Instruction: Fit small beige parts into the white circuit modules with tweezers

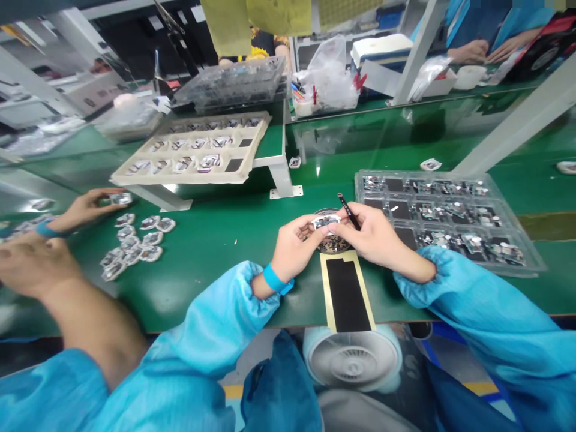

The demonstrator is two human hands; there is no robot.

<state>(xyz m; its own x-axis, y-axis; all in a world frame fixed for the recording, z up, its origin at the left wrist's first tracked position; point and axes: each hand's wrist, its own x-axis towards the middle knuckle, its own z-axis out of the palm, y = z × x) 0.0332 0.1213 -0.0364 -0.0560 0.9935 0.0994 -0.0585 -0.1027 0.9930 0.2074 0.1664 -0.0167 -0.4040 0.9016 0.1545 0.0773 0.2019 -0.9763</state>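
Note:
My left hand [294,247] pinches a small white electronic part [324,222] over a round dark fixture [332,243] on the green table. My right hand [375,235] is closed round black tweezers [348,210], whose lower tip meets the part. Both of my arms wear blue sleeves, and a blue band circles my left wrist. A yellow-edged black strip [347,293] lies on the table just below my hands.
A clear tray [517,252] of parts lies right of my hands. A beige tray [135,177] stands raised at the back left. A co-worker's hand [85,207] reaches a pile of white parts [135,243] at left. A white fan [353,360] sits below the table edge.

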